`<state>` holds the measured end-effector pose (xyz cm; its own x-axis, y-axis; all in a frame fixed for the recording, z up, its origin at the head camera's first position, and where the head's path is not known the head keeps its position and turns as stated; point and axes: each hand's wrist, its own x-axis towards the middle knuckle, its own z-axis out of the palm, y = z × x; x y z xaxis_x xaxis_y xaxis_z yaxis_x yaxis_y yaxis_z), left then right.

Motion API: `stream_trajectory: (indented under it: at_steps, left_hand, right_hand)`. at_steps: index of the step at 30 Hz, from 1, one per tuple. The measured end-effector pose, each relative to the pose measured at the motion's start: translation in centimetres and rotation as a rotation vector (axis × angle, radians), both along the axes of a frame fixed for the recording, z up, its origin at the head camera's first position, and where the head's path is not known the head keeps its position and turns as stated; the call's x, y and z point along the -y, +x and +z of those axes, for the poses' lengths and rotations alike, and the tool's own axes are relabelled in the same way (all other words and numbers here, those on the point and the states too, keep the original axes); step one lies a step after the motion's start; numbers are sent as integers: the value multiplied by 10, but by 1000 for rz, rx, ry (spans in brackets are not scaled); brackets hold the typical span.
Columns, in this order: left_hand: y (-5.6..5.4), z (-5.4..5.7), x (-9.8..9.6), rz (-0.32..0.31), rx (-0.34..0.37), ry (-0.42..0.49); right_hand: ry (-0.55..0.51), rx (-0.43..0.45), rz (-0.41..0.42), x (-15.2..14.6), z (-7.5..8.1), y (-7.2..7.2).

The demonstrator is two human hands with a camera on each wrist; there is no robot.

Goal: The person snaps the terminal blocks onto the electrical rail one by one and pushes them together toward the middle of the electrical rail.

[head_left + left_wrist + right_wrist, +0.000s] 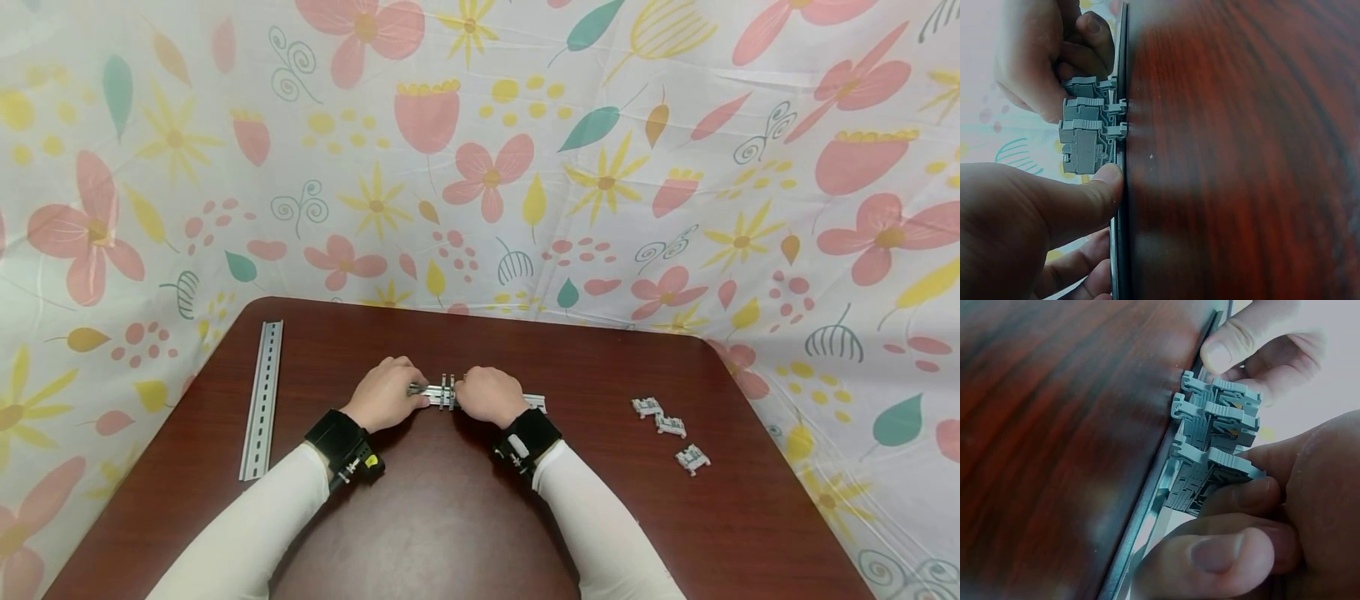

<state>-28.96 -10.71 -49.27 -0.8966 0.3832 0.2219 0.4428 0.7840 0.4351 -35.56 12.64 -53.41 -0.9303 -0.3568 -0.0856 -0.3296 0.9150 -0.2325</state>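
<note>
A slotted metal DIN rail (pixel 536 403) lies crosswise on the table in front of me. My left hand (pixel 386 393) grips it left of the middle, with the thumb (pixel 1109 178) along its near edge. Two grey terminal blocks (pixel 447 392) stand side by side on the rail, close to the left fingertips. Just right of them, my right hand (pixel 491 394) holds a third grey terminal block (pixel 1232 461) at the rail between curled fingers. A small gap separates that block from the other two. Whether it is seated on the rail I cannot tell.
Another slotted DIN rail (pixel 262 400) lies lengthwise at the left of the dark red table (pixel 600 500). Three loose terminal blocks (pixel 692 459) lie at the right, two of them touching. A flowered cloth (pixel 480 167) hangs behind the table.
</note>
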Motion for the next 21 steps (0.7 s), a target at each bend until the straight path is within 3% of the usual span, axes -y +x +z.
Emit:
stream_trajectory:
  at_steps: [3,9,14,21]
  left_hand:
    - [1,1,0,-1,3,4]
    - [2,1,0,2,12,5]
    - [1,1,0,-1,10,5]
    - [0,0,0,-2,-2,4]
  right_hand:
    - [32,-11,30,-1,-7,-5]
    - [82,-65,98,2,13,12]
    - [90,-70,81,2,13,15]
    - [94,-24,46,8,29,23]
